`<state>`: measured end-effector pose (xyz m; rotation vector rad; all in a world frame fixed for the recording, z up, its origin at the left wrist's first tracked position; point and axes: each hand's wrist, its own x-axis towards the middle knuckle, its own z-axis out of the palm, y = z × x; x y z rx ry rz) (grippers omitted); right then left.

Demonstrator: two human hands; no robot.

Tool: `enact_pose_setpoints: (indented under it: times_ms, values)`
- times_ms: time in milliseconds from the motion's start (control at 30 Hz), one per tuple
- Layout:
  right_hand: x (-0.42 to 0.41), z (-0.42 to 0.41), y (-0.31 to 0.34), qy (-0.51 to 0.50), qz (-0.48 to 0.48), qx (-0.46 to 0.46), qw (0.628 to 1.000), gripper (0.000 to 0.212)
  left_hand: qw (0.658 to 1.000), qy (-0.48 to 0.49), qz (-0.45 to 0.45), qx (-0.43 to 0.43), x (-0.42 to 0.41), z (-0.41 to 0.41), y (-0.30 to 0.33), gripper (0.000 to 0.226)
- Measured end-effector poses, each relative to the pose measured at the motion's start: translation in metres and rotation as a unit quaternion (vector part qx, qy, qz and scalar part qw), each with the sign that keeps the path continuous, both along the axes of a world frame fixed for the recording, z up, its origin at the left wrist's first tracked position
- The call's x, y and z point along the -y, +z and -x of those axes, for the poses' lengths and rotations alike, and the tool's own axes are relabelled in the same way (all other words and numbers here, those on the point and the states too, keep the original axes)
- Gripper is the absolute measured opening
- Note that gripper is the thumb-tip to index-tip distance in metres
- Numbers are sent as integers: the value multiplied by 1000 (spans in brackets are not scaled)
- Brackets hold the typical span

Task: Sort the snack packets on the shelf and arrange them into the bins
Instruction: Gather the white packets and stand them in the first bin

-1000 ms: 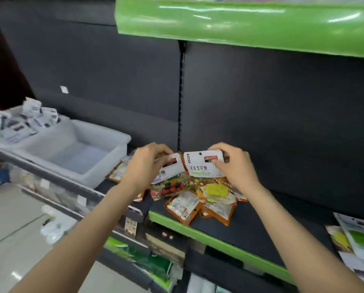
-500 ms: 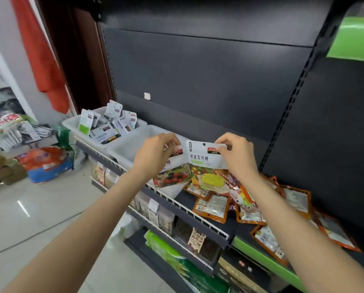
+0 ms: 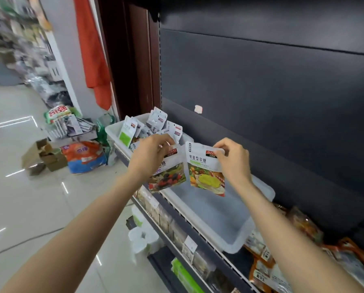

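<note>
Since half a sec ago both hands have swung left w/ their packets, away from the loose pile and over to the near bin; view has panned left too, so the aisle floor now fills the left side.

Left hand (image 3: 150, 157) pinches the top edge of the berry packet (image 3: 168, 176), fingers curled over the header, thumb behind. Packet hangs down, tilted a bit, lower edge over the near bin's front-left rim. Right hand (image 3: 232, 160) pinches the top right corner of the green-fruit packet (image 3: 206, 172), which hangs roughly upright above the near bin (image 3: 236, 231). The 2 packets sit just beside each other, inner edges nearly touching; can't tell if they do.

Near bin is translucent white plastic, on the shelf (image 3: 225, 256) w/ a wire front rail; the part of its floor in view is bare. Just behind it, far bin (image 3: 113, 130) of the same type holds a heap of white packets (image 3: 153, 125), some standing, one w/ a green panel. To the right of the near bin, orange-edged packets (image 3: 267, 269) lie loose on the shelf, partly hidden by the right forearm.

Dark back panel (image 3: 282, 92) rises behind. Lower shelves carry blurred goods. On the floor at left: cardboard box (image 3: 39, 155), orange-blue bag (image 3: 84, 157), red cloth (image 3: 92, 49) hanging by the door frame.
</note>
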<state>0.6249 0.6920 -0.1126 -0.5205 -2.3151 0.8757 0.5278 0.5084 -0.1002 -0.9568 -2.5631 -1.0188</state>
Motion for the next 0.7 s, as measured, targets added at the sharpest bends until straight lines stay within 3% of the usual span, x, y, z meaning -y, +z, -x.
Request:
enact_pose_setpoints:
  times_ms: [300, 700]
  values:
    - [32, 115, 0, 4, 24, -22, 999, 12, 998, 30, -45, -15, 37, 118, -7, 27]
    - [107, 276, -8, -90, 28, -41, 995, 17, 996, -78, -8, -30, 90, 320, -9, 18]
